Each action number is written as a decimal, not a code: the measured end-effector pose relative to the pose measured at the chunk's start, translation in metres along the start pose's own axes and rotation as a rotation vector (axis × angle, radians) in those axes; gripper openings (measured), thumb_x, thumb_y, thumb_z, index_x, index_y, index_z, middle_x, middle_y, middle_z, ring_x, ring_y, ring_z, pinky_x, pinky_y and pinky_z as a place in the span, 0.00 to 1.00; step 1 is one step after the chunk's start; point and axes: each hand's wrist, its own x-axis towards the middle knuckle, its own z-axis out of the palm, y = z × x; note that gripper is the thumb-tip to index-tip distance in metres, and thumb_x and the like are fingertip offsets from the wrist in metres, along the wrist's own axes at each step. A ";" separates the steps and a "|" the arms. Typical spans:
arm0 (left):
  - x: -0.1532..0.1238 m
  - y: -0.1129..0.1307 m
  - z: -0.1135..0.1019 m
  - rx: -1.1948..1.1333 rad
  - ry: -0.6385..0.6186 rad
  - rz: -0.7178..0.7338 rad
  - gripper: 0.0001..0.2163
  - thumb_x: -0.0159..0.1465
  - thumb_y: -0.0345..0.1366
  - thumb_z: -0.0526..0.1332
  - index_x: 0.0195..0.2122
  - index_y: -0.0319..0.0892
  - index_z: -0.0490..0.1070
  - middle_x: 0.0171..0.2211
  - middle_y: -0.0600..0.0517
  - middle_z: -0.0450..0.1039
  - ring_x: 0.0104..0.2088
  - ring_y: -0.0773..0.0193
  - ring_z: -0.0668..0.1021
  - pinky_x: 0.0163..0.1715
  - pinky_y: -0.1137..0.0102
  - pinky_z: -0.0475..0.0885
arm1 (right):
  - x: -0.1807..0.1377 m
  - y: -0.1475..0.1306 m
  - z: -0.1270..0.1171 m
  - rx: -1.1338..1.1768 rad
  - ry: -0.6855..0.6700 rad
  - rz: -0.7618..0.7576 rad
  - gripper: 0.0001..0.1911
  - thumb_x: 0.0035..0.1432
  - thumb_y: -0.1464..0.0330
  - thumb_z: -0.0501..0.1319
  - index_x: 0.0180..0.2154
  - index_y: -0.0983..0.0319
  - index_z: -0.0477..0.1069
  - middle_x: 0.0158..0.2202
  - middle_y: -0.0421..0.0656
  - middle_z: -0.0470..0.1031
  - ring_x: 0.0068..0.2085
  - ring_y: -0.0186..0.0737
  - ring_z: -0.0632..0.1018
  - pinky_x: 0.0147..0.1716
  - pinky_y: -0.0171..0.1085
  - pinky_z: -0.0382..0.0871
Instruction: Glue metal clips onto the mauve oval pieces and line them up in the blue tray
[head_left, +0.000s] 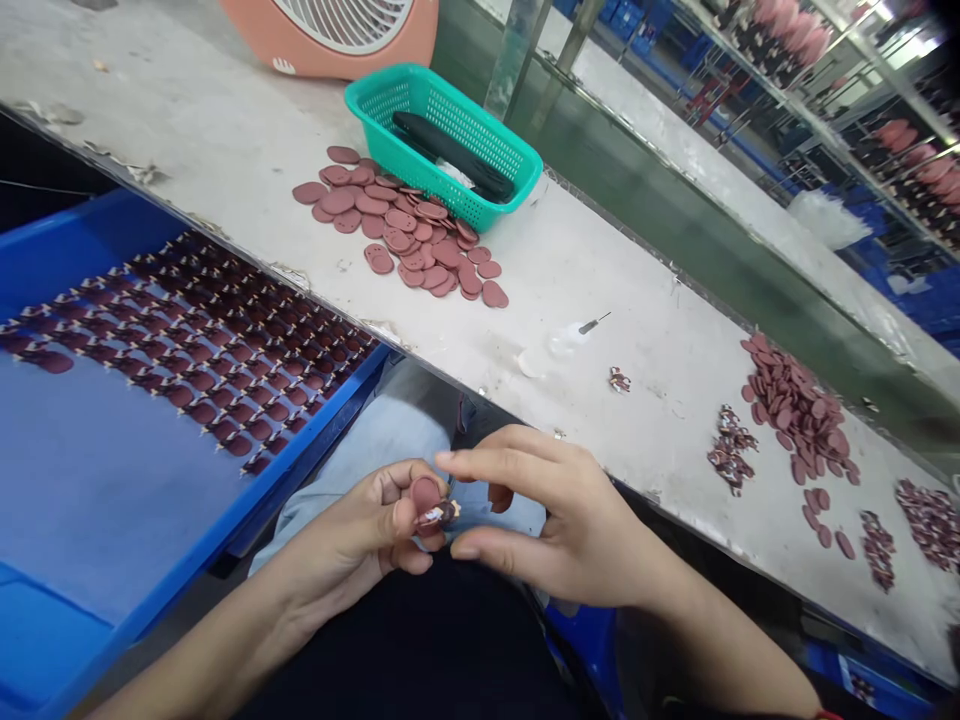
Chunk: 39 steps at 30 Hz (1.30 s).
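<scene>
My left hand (367,530) is closed around a small maroon oval piece (425,493) with a little printed figure part (439,515) pinched under it, held over my lap below the table edge. My right hand (547,525) hovers just to the right of that piece, fingers spread and curved toward it, holding nothing that I can see. A heap of the same maroon ovals (405,225) lies on the white table (225,130) above my hands.
A blue tray (97,500) at left holds rows of assembled maroon pieces (202,340). A teal basket (442,140) and a pink fan (337,30) stand at the back. More maroon pieces (799,410) and small figure parts (731,445) lie right. A small tool (592,323) rests mid-table.
</scene>
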 end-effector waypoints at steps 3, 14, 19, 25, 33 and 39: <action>0.000 0.000 -0.005 -0.006 -0.021 0.005 0.17 0.47 0.46 0.79 0.29 0.41 0.78 0.24 0.55 0.71 0.23 0.72 0.72 0.21 0.82 0.73 | 0.000 0.004 0.004 0.041 0.012 0.023 0.15 0.63 0.67 0.67 0.51 0.62 0.76 0.39 0.44 0.77 0.37 0.33 0.77 0.36 0.30 0.75; 0.000 0.007 -0.009 0.059 0.025 0.080 0.27 0.39 0.57 0.77 0.32 0.40 0.81 0.27 0.51 0.73 0.26 0.67 0.74 0.19 0.78 0.74 | 0.012 0.009 0.020 0.071 0.130 -0.065 0.07 0.63 0.69 0.66 0.43 0.62 0.79 0.30 0.41 0.78 0.30 0.30 0.76 0.29 0.28 0.73; -0.004 0.008 -0.015 0.097 0.303 0.337 0.21 0.46 0.51 0.78 0.38 0.47 0.81 0.30 0.54 0.73 0.26 0.70 0.73 0.21 0.79 0.74 | 0.018 0.017 0.044 -0.304 0.455 -0.176 0.08 0.62 0.73 0.65 0.45 0.64 0.77 0.32 0.43 0.78 0.31 0.33 0.77 0.28 0.31 0.74; -0.006 0.012 -0.006 0.247 0.579 0.744 0.17 0.41 0.41 0.81 0.29 0.43 0.79 0.26 0.53 0.74 0.25 0.67 0.72 0.20 0.77 0.73 | 0.039 0.033 0.081 -0.654 0.589 -0.324 0.10 0.64 0.71 0.64 0.47 0.66 0.74 0.29 0.43 0.78 0.26 0.35 0.75 0.24 0.35 0.72; -0.011 0.023 -0.019 0.196 0.724 0.721 0.14 0.50 0.43 0.76 0.29 0.43 0.75 0.32 0.53 0.77 0.29 0.65 0.76 0.21 0.76 0.73 | 0.067 0.029 0.103 -0.610 0.473 -0.340 0.10 0.65 0.72 0.62 0.46 0.68 0.74 0.28 0.42 0.77 0.26 0.35 0.76 0.25 0.35 0.71; -0.043 0.066 -0.087 0.443 1.108 0.800 0.15 0.55 0.47 0.71 0.35 0.45 0.71 0.36 0.53 0.75 0.36 0.59 0.80 0.30 0.68 0.77 | 0.051 0.012 0.099 -0.482 0.406 -0.573 0.06 0.60 0.73 0.64 0.39 0.69 0.75 0.20 0.39 0.73 0.18 0.31 0.68 0.15 0.35 0.59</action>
